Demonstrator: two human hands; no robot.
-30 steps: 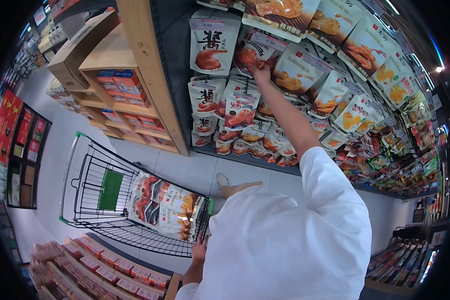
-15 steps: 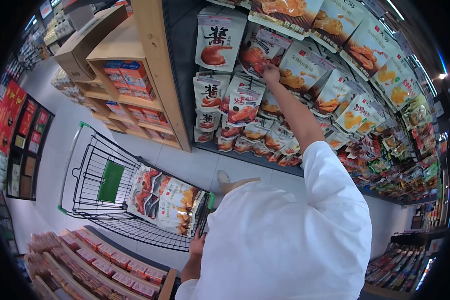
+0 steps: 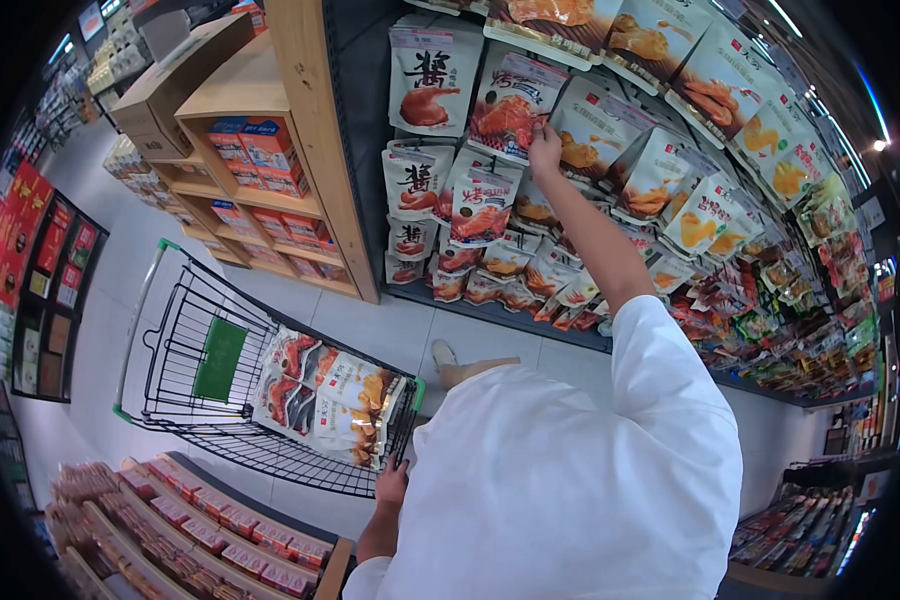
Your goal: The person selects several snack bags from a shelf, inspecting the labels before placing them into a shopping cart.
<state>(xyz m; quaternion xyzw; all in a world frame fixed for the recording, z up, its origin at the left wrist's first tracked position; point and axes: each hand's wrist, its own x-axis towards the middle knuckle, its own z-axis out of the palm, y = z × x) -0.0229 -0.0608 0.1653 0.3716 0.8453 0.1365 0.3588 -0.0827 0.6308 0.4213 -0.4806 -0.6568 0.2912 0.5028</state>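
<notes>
My right hand (image 3: 544,152) reaches up to the rack, fingers closed on the right edge of a snack pouch (image 3: 505,122) with red roasted meat printed on it. The pouch hangs in its row, a price label across its top. Beside it on the left hangs a white pouch (image 3: 432,85) with a drumstick picture; on the right, a pouch of golden chicken (image 3: 588,140). Low at the left, my left hand (image 3: 393,482) grips the end rim of a black wire shopping cart (image 3: 270,462). Several pouches (image 3: 345,385) lie inside the cart.
A wooden shelf (image 3: 300,110) with orange boxes stands left of the rack. Packed goods line a low display (image 3: 220,525) at the bottom left. A red and black display (image 3: 45,260) stands at the far left. More hanging packets (image 3: 770,300) fill the rack's right side.
The pouch at my right hand has turned more face-on, and its price label has levelled. My right hand has shifted slightly. My left hand stays on the cart.
</notes>
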